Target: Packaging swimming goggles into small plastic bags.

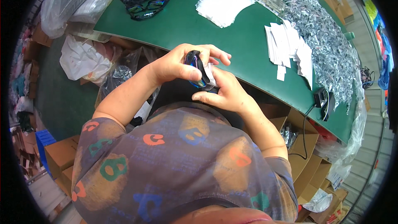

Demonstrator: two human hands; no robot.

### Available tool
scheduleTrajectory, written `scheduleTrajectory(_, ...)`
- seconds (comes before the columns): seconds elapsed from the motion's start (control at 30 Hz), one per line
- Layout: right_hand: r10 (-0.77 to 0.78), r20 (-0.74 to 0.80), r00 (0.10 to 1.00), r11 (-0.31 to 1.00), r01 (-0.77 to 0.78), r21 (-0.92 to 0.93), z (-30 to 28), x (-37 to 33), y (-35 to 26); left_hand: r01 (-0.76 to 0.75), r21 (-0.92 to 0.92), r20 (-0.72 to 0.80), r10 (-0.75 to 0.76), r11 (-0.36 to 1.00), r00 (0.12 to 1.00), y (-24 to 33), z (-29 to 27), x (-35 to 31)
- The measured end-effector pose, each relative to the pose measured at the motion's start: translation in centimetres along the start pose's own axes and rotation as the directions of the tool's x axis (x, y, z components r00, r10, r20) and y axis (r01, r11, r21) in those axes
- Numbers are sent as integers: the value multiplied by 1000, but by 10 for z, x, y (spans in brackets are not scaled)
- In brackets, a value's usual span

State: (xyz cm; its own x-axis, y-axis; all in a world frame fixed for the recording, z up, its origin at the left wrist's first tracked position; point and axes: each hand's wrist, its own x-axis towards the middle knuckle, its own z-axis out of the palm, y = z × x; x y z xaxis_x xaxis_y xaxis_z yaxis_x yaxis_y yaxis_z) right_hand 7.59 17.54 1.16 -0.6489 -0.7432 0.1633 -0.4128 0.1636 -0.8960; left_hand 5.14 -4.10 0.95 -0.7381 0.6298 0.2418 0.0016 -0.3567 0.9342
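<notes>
In front of my chest, by the near edge of the green table [166,35], a pair of black swim goggles [192,59] with shiny blue-purple lenses is held between both hands. My left hand [182,63] grips the goggles, thumb across a lens and some fingers stretched out beyond. From the other side my right hand [227,89] closes on the goggles' lower end, its thumb underneath. A small whitish strip [208,76] lies against the goggles between the hands; whether it is paper or plastic I cannot tell.
More black goggles [147,0] lie heaped at the table's far left. White paper sheets [226,6] and paper slips [282,45] are spread farther right. Many clear plastic wrappers [319,37] cover the right side. A black corded device [323,99] sits near the right edge; cardboard boxes [304,141] stand below.
</notes>
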Motion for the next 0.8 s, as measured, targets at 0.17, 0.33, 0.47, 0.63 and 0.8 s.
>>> scheduleTrajectory(0.17,34,-81,996,965,-54,-255,0,-3,2,222,91,-184,-203,971,962,-1,-3,-8)
scheduleTrajectory(0.33,38,-14,999,995,-39,-91,-4,-2,10,75,-61,-190,-86,995,978,-8,13,-4)
scheduleTrajectory(0.47,206,-96,974,951,-176,253,4,3,17,47,-137,-298,-86,990,951,-6,22,2)
scheduleTrajectory(0.63,49,-433,900,998,-57,-4,22,9,21,-20,-213,-489,-88,977,868,-12,11,13)
scheduleTrajectory(0.8,164,-400,902,961,-54,273,9,-2,27,110,-209,-385,-185,972,904,-8,9,33)
